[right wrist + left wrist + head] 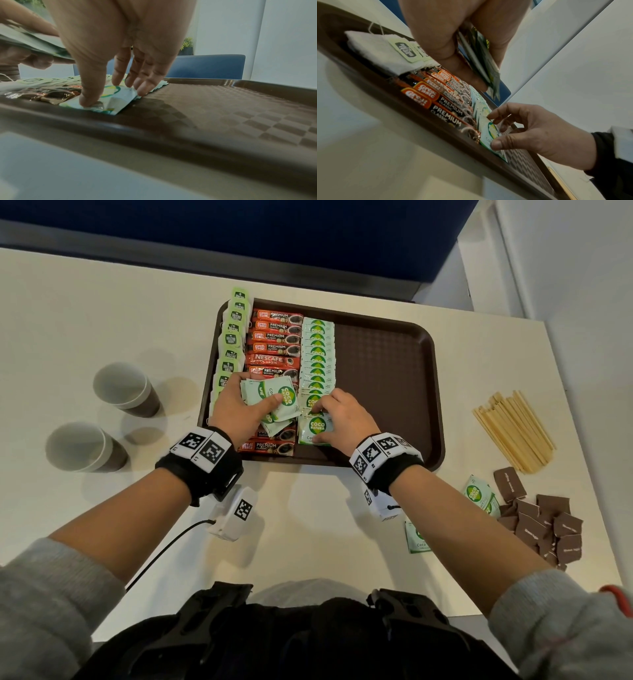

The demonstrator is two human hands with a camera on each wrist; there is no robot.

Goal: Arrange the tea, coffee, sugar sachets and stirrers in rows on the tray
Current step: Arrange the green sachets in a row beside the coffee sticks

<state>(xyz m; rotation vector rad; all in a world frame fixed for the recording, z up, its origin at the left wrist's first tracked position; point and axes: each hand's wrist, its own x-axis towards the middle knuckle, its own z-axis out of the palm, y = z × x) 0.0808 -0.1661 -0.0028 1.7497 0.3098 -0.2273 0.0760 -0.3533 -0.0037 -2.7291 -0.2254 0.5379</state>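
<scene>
Left hand (pixel 236 409) grips a spare fan of sugar sachets (pixel 274 402) as a ready supply while the right hand (pixel 342 419), thumb and fingertips down, pins the nearest sachet (pixel 317 428) into the green row on the tray (pixel 387 364).

Office: white desk (pixel 102 302), blue partition (pixel 239 231).
</scene>
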